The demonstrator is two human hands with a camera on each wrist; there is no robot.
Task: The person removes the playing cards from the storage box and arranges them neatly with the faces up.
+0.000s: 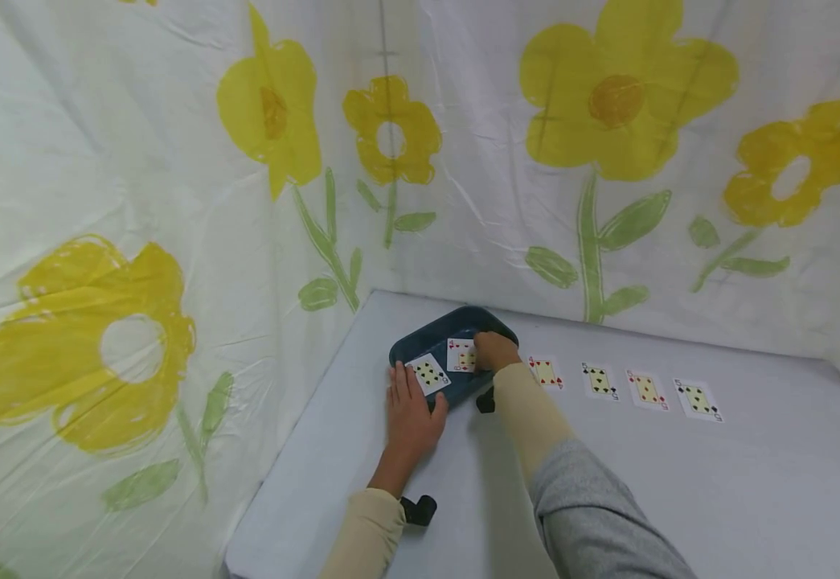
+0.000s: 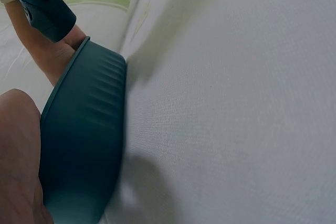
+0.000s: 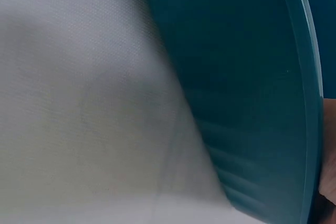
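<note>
A dark teal tray (image 1: 427,328) sits at the far left of the table. Inside it lie two playing cards, a black-suited card (image 1: 430,371) at the left and a red-suited card (image 1: 460,354) beside it. My left hand (image 1: 411,414) rests at the near left rim, its straight fingers touching the edge of the black-suited card. Reaching over the right rim, my right hand (image 1: 495,351) pinches the right edge of the red-suited card; its fingertips are hidden. In the right wrist view the tray's outer wall (image 3: 236,87) covers most of that hand.
To the right of the tray a row of playing cards lies face up: a red card (image 1: 546,372), a black card (image 1: 600,382), a red card (image 1: 647,390) and another black card (image 1: 698,400). A flowered curtain (image 1: 477,201) hangs behind the white table (image 1: 608,482).
</note>
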